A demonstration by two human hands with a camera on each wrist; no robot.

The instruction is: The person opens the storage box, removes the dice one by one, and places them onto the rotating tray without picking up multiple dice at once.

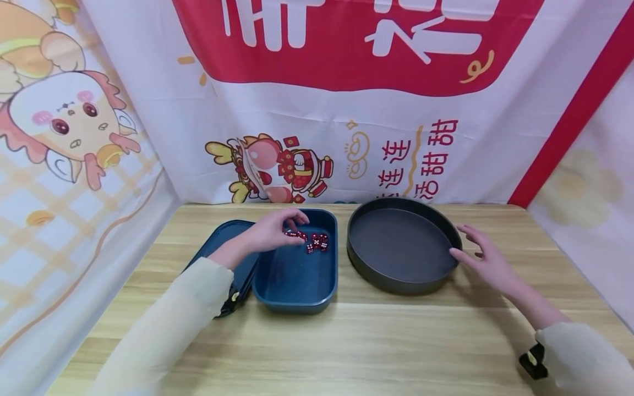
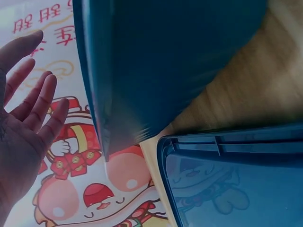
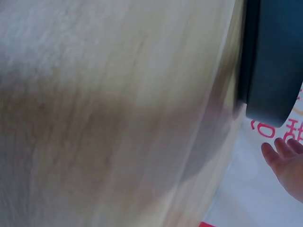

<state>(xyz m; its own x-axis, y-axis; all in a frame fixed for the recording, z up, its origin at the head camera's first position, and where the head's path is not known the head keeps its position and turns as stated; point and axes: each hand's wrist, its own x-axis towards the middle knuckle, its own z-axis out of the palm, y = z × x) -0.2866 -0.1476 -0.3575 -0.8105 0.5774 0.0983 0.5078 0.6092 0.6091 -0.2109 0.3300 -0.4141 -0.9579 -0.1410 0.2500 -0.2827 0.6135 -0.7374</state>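
Wooden table [image 1: 317, 341], left hand [image 1: 272, 231] open over red dice [image 1: 313, 242] in blue tray [image 1: 297, 275], right hand [image 1: 487, 258] open, touching round pan [image 1: 401, 247]

wooden tabletop [image 3: 104, 118] is seen blurred, filling most of the view | dark round pan [image 3: 272, 56] is seen at the upper right edge, standing on the tabletop | right hand [image 3: 289, 163] is seen at the lower right, fingers straight, apart from the pan | white-and-red backdrop [image 3: 246, 189] is seen behind the hand

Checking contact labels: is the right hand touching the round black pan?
Touching. Head view: right hand has its fingertips against the rim of the round black pan, fingers straight; no gap shows.
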